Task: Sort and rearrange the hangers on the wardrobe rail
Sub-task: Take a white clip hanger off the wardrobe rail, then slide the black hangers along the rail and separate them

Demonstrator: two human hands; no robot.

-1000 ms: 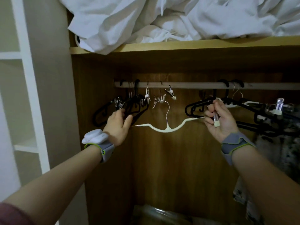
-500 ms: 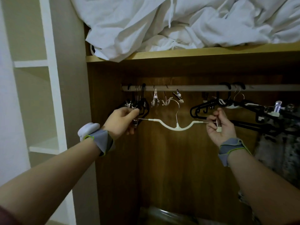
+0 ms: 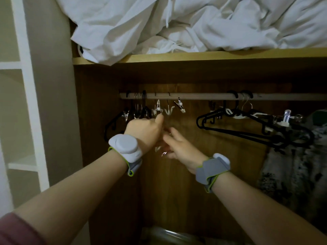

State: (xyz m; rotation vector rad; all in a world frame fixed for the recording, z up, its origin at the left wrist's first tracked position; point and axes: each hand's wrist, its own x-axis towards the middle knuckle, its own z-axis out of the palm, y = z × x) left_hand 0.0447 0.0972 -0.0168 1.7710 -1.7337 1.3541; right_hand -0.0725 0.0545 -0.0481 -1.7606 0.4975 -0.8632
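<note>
Hangers hook over the wardrobe rail (image 3: 203,96) in two bunches — a tangle of dark ones with metal clips (image 3: 158,108) hard against the left end, and a fan of black hangers (image 3: 247,128) further right, with a bare stretch of rail between. Both hands are up under the left bunch. The left hand (image 3: 143,131) is knuckles-up with its fingers curled under and the thumb raised against a dangling clip; whatever it grips is hidden behind the hand. The right hand (image 3: 178,145) is just beside it, fingers fairly loose and reaching in; small pale and shiny pieces glint below the two hands, too blurred to say which hand has them, or what they are.

To my eye the risk is a snag: clips and hooks sit so tightly that pulling one could drag its neighbours off the rail, or let a loose clip drop to the wardrobe floor. White bedding (image 3: 177,25) is heaped on the shelf (image 3: 212,54) above, and a patterned garment (image 3: 292,170) hangs at the right
</note>
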